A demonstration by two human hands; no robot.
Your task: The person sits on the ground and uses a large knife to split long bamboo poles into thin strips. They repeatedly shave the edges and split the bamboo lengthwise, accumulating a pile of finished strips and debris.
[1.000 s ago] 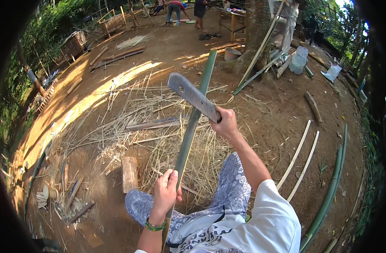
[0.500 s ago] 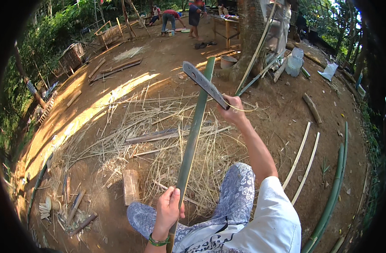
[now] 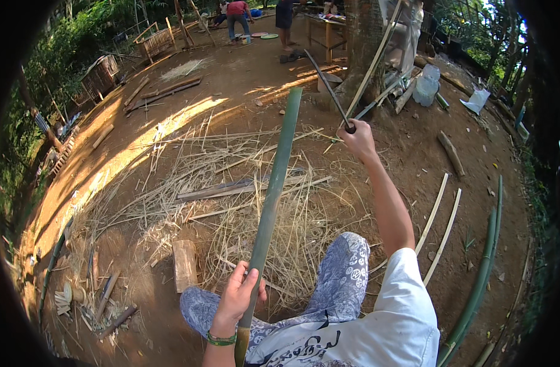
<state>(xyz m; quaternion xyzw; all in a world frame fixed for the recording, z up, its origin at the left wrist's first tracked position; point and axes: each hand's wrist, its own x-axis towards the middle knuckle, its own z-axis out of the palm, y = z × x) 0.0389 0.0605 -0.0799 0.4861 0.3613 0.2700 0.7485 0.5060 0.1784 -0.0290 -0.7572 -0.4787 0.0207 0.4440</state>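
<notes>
A long split length of green bamboo (image 3: 271,205) slants up from my lap, its cut end pointing away from me. Low in the head view, my left hand (image 3: 236,298) is closed round its lower part, thumb along the near side. My right hand (image 3: 359,142) grips the dark handle of a machete (image 3: 330,87) out to the right. The blade is seen nearly edge-on, pointing up and away, apart from the bamboo. Between my bent knees and beyond lies a litter of pale bamboo shavings (image 3: 298,226).
A wood block (image 3: 184,265) stands by my left knee. Two pale strips (image 3: 443,237) and green bamboo poles (image 3: 479,282) lie at right. A tree trunk (image 3: 364,49), a clear plastic jug (image 3: 426,85) and a wooden table (image 3: 326,37) stand farther off, with people (image 3: 238,18) near the table.
My right hand has moved right, and the machete has turned from showing its broad, holed face across the bamboo to nearly edge-on, clear of it. My left hand has shifted slightly left with the bamboo.
</notes>
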